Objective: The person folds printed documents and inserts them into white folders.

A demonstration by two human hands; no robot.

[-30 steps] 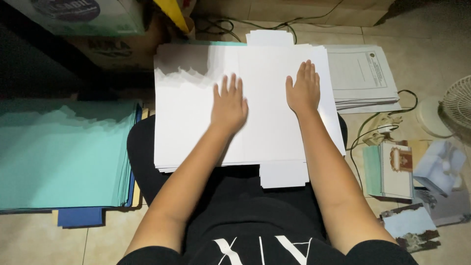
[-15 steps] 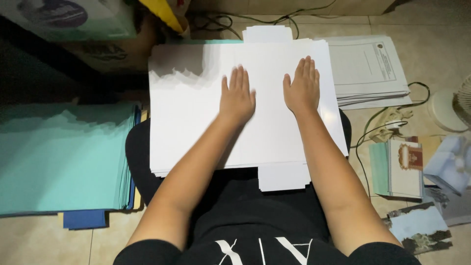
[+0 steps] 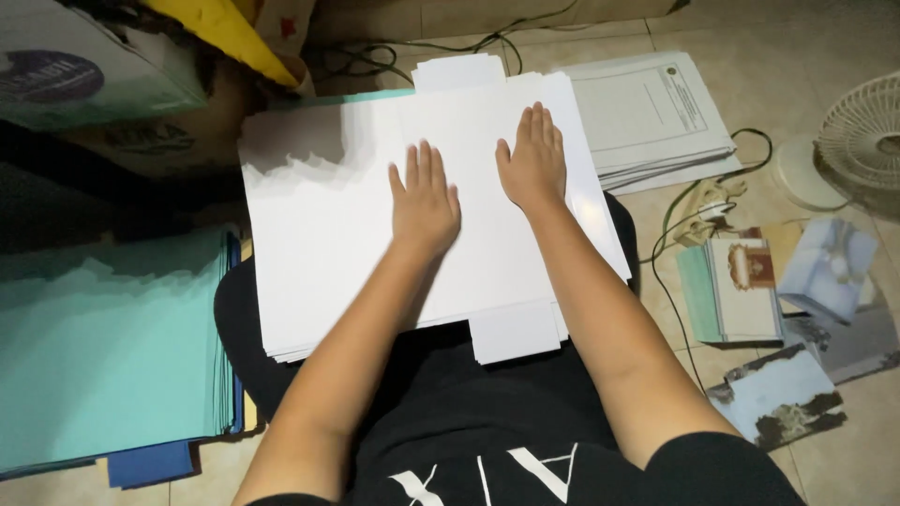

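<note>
A stack of large white card sheets [image 3: 328,234] lies across my lap, with small tabs sticking out at its near and far edges. My left hand [image 3: 424,201] rests palm down near the middle of the top sheet, fingers spread a little. My right hand [image 3: 534,161] lies flat beside it, slightly farther away, on the right half of the same sheet. Neither hand grips anything.
A pile of teal sheets [image 3: 103,347] over blue ones lies on the floor at left. Printed paper stacks [image 3: 656,117] sit at far right, with cables [image 3: 698,211], booklets [image 3: 741,286] and a white fan [image 3: 858,141]. Cardboard boxes [image 3: 94,66] stand at the far left.
Both hands stay flat on the top white sheet and have slid slightly to the right across it. The view has shifted a little.
</note>
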